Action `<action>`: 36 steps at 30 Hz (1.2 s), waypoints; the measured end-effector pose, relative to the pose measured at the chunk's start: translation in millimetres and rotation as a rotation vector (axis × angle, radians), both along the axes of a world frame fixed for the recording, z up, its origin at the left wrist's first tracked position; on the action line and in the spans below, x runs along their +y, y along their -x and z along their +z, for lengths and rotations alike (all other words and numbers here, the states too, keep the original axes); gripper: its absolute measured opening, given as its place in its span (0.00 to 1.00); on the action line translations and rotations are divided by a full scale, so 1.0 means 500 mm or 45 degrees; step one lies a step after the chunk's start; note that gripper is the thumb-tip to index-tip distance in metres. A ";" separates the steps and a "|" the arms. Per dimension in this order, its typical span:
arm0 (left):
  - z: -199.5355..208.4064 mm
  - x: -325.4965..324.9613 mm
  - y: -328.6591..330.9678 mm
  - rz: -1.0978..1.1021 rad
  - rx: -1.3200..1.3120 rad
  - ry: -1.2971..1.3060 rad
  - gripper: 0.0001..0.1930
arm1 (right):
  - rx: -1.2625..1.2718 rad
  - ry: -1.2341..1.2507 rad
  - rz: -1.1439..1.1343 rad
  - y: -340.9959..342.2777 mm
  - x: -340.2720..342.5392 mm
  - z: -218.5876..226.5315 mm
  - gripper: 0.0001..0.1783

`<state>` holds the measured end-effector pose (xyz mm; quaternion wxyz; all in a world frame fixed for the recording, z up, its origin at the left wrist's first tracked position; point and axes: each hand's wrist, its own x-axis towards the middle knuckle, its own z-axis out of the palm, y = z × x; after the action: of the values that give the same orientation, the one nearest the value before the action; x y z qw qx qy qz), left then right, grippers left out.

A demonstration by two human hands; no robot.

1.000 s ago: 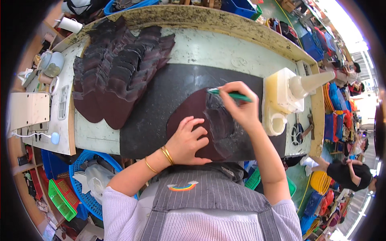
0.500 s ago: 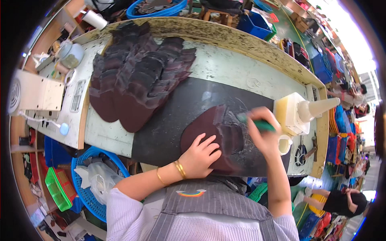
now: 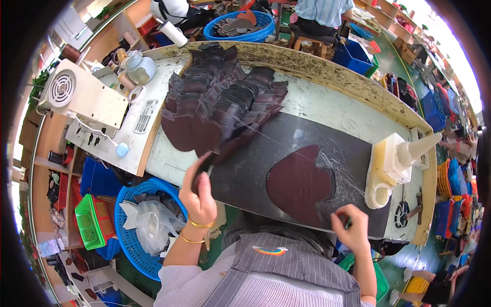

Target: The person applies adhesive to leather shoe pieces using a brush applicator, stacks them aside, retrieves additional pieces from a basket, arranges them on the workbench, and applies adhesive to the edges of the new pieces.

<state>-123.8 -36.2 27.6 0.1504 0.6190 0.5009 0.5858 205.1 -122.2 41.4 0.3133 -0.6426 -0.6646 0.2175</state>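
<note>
My left hand [image 3: 198,197] is closed on a dark leather piece [image 3: 226,137], tilted up and partly blurred at the near right edge of a pile of overlapping maroon and black leather pieces [image 3: 186,132]. One maroon leather piece [image 3: 299,179] lies flat on the black mat [image 3: 245,176], its notched edge to the right. By that piece's lower right corner, my right hand [image 3: 353,227] is curled with thumb and fingers together; what they hold, if anything, is hidden. Thin pale strands [image 3: 340,163] stretch over the mat beside the piece.
A plastic bottle with a cone spout [image 3: 396,158] stands right of the mat, a small cup [image 3: 379,195] against it. Scissors [image 3: 403,212] and a hammer [image 3: 420,207] lie beyond. A raised wooden rim [image 3: 327,71] borders the table. Left are a cream machine [image 3: 87,94] and a blue basket [image 3: 125,233].
My left hand has left the piece on the mat and moved left to the pile, gripping a leather piece. The right hand has come nearer; its green-handled tool no longer shows. The view has shifted.
</note>
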 end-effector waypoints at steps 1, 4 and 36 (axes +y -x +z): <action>-0.007 -0.004 0.009 0.113 0.076 0.009 0.14 | 0.114 0.029 -0.109 -0.008 -0.007 0.014 0.07; -0.019 0.022 0.022 0.234 0.005 -0.027 0.12 | 0.245 -0.045 -0.308 -0.047 -0.013 0.019 0.08; -0.041 0.084 -0.225 -1.496 1.400 -0.084 0.39 | 0.862 -0.063 -0.948 -0.257 0.035 0.006 0.11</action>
<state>-11.4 5.8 7.3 0.1475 0.9853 0.0781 0.0368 333.4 -104.9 44.2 0.5828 -0.7218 -0.2565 0.2713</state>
